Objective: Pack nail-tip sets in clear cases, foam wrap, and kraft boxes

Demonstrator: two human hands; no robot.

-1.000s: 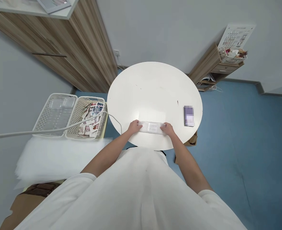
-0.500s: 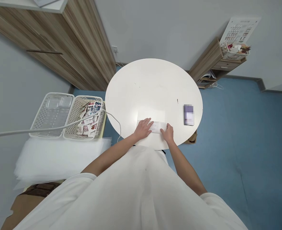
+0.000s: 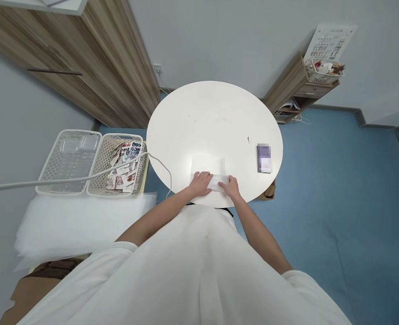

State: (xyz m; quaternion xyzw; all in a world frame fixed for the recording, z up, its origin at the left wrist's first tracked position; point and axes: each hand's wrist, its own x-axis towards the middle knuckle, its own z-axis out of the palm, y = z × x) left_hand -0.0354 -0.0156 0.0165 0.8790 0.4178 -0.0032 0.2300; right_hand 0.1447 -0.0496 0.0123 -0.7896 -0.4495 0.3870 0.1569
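Note:
A translucent white packing sheet (image 3: 208, 165) lies at the near edge of the round white table (image 3: 213, 113). Its near part is folded into a flat strip (image 3: 215, 183) that runs between my hands; whether anything is wrapped inside I cannot make out. My left hand (image 3: 200, 184) rests flat over the strip's left part, fingers stretched out. At the right end, my right hand (image 3: 232, 187) grips the strip, with the thumb on top and pointing inward. Part of the strip is hidden beneath both hands.
To the right on the table is a purple-and-white pack (image 3: 264, 158), partly pixelated. A basket of printed cards (image 3: 118, 180), a basket of clear plastic boxes (image 3: 46, 174) and stacked white sheets (image 3: 80, 221) stand left. A white cable (image 3: 67, 181) crosses over them to the table edge.
My right hand has moved in closer to my left hand, and the visible strip between them is shorter. My left fingers lie closer together. The whole view has shifted slightly.

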